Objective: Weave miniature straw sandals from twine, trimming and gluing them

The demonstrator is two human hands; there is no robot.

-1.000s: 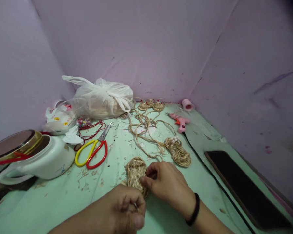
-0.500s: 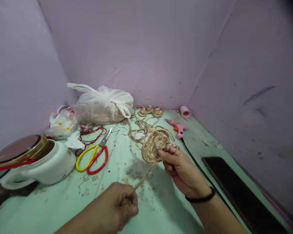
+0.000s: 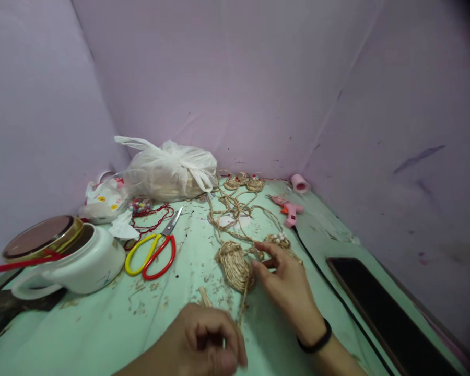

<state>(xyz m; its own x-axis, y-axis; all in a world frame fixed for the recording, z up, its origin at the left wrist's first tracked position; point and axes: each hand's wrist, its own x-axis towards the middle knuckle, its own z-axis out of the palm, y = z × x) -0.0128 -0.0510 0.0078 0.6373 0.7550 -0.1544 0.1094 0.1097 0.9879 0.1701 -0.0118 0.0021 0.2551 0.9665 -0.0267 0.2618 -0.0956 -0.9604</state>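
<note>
Right hand [image 3: 288, 282]: thumb and forefinger pinching the tan woven-straw oval sole [image 3: 234, 265], on the green tabletop [image 3: 102, 324].
Left hand [image 3: 207, 344]: curled, pinching the sole's loose twine tail [image 3: 243, 305].

Your tan coiled-straw oval [image 3: 235, 265] lies lengthwise from eleven to five o'clock, its loose twine tail [image 3: 243, 305] trailing toward six o'clock.

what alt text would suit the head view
The right hand grips a small woven straw sole on a green table, while the left hand pinches its loose straw cord. Red-and-yellow scissors, a pink glue gun and a white pot lie around.
</note>
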